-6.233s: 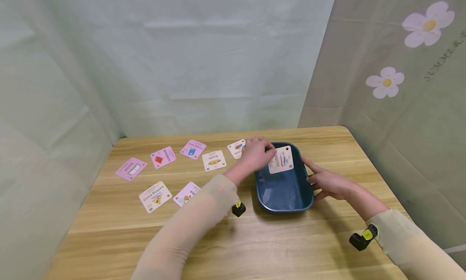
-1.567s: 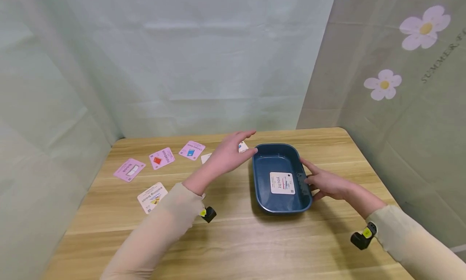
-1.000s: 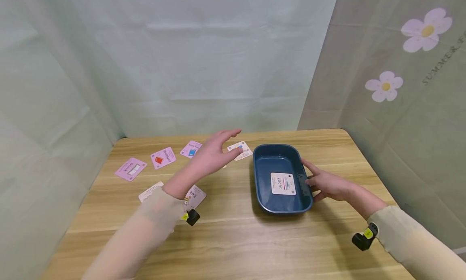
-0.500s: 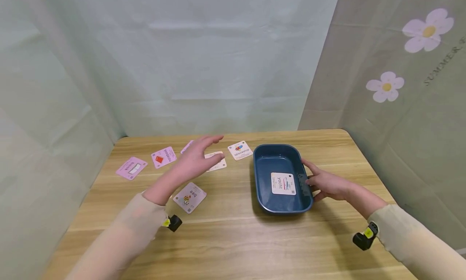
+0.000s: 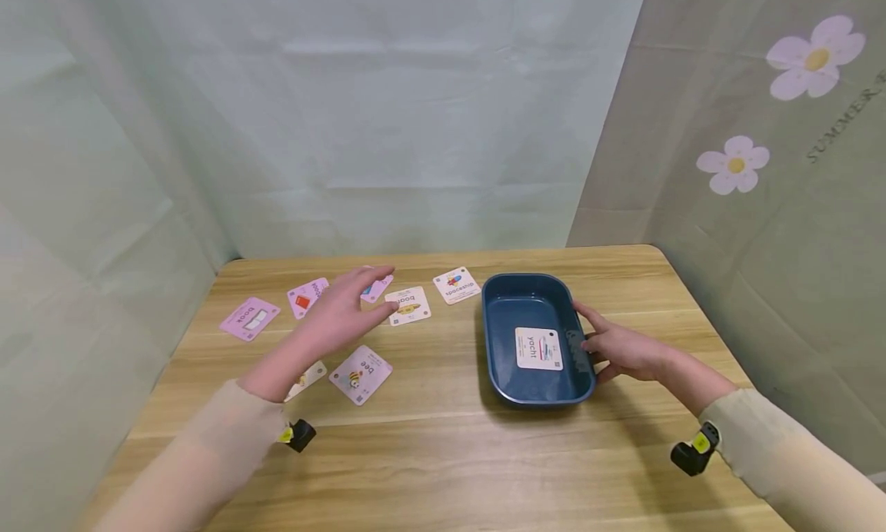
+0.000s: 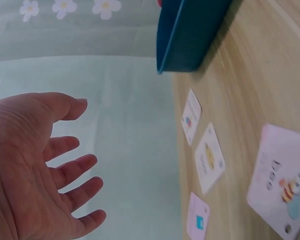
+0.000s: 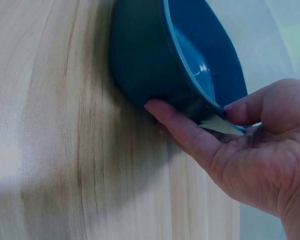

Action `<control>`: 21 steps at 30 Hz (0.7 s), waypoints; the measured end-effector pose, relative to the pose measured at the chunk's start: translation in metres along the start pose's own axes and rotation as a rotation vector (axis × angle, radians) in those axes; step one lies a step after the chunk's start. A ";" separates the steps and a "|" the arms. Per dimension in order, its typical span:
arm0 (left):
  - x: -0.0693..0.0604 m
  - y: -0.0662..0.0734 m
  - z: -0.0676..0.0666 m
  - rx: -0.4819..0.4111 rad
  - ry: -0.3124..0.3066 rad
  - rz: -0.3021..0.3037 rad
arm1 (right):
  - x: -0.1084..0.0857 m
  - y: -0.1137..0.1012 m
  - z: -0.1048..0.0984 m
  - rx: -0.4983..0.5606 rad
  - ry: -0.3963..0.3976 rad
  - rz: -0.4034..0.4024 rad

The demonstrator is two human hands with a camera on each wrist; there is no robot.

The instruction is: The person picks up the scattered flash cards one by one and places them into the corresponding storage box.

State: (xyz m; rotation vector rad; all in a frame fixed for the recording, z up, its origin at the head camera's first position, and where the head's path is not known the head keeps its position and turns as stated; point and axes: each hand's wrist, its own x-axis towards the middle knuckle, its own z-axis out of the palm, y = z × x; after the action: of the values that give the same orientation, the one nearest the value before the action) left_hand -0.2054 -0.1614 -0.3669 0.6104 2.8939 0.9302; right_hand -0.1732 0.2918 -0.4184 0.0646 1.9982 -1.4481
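Hovering empty with fingers relaxed, the left hand (image 5: 335, 313) is hanging over cards (image 5: 361, 375) left of frame centre; right of centre, the right hand (image 5: 626, 350) is gripping the blue tray (image 5: 527, 309). Inside, one yacht card (image 5: 539, 350) is lying; seven are remaining outside.

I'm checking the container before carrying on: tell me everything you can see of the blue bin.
The blue bin is a rounded rectangle with a smooth, glossy, plastic-looking surface, an open top and a thin rim. It stands upright on the wooden table, right of the spaceship card. The yacht card lies on its floor. The right hand holds its right wall, thumb at the rim. A greyish patch shows inside that wall; its nature is unclear.
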 end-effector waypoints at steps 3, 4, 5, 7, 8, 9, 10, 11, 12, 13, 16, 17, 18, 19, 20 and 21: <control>-0.005 -0.007 -0.002 0.021 0.002 -0.026 | 0.000 0.000 0.001 0.004 -0.001 -0.001; -0.007 -0.009 -0.002 0.023 0.003 -0.033 | 0.000 0.000 0.001 0.005 -0.003 -0.003; -0.009 -0.011 -0.003 0.025 0.003 -0.039 | 0.001 0.000 0.001 0.007 -0.002 -0.004; -0.011 -0.015 -0.004 0.029 0.005 -0.049 | 0.001 0.001 0.001 0.011 -0.002 -0.005; -0.012 -0.017 -0.004 0.030 0.006 -0.055 | 0.001 0.001 0.001 0.011 -0.003 -0.006; -0.013 -0.019 -0.004 0.031 0.010 -0.058 | 0.001 0.001 0.001 0.012 -0.002 -0.007; -0.014 -0.020 -0.005 0.032 0.012 -0.058 | 0.001 0.001 0.001 0.012 -0.001 -0.006; -0.015 -0.022 -0.005 0.035 0.015 -0.056 | 0.001 0.001 0.001 0.013 0.000 -0.007; -0.016 -0.024 -0.005 0.039 0.017 -0.053 | 0.001 0.001 0.001 0.012 0.000 -0.007; -0.017 -0.026 -0.005 0.044 0.020 -0.050 | 0.001 0.001 0.001 0.011 0.001 -0.007; -0.021 -0.032 -0.004 0.057 0.024 -0.044 | 0.001 0.001 0.001 0.008 0.004 -0.007; -0.022 -0.034 -0.003 0.058 0.025 -0.045 | 0.001 0.001 0.001 0.005 0.003 -0.008; -0.023 -0.035 -0.002 0.061 0.024 -0.047 | 0.001 0.001 0.001 0.004 0.004 -0.008; -0.025 -0.037 -0.001 0.063 0.021 -0.054 | 0.001 0.001 0.001 0.004 0.005 -0.007; -0.026 -0.039 -0.001 0.064 0.017 -0.059 | 0.000 0.001 0.001 0.003 0.006 -0.006; -0.028 -0.041 0.000 0.067 0.015 -0.062 | 0.000 0.001 0.001 0.002 0.006 -0.006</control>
State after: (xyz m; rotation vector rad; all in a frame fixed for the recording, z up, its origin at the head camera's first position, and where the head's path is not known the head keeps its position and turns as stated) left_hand -0.1943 -0.2021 -0.3926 0.5168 2.9496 0.8373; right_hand -0.1726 0.2907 -0.4193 0.0645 2.0035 -1.4554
